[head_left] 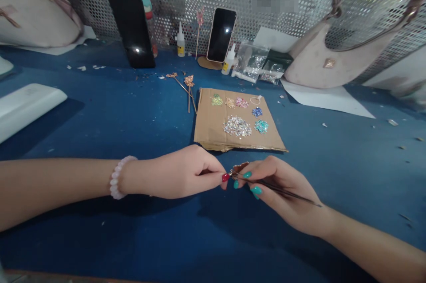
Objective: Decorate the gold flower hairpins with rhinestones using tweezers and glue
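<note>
My left hand [186,174], with a beaded bracelet [117,177] at the wrist, is closed in a pinch at the edge of a small copper-coloured metal ornament [238,167]. Opposite it, my right hand [282,190] is closed around a thin dark stick-like tool [293,194], whose tapered end lies across the palm. Its front end meets the ornament between the two hands; fingers partly hide both. Just beyond them lies a cardboard sheet [209,130] bearing small piles of silver sequins or stones [237,126], turquoise ones [261,126], blue ones [257,112], and pink ones [242,103].
Copper-coloured hair sticks [189,92] lie behind the cardboard's left corner. Farther back stand two phones [133,30], glue bottles [180,43] and plastic bags [251,61]. A handbag [346,59] rests at the right, a white case [29,108] at the left.
</note>
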Demonstrator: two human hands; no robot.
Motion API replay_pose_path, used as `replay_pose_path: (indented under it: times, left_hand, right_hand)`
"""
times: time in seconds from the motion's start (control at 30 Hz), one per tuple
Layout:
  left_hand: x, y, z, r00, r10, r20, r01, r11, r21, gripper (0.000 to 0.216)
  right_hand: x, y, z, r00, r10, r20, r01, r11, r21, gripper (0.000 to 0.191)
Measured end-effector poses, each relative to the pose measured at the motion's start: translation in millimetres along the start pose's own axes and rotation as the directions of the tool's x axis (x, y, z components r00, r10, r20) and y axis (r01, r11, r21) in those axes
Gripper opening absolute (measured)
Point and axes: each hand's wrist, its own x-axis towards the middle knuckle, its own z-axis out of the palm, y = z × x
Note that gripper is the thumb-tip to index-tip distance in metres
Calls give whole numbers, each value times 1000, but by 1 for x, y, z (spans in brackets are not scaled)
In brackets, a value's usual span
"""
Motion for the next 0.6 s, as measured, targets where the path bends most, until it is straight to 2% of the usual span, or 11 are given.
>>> replay_pose_path:
  times: [0.6]
  left_hand:
    - [0, 0, 0, 1000, -1, 4, 1, 1000, -10, 28]
  right_hand:
    - [0, 3, 0, 1000, -11, 12, 11, 1000, 15, 16]
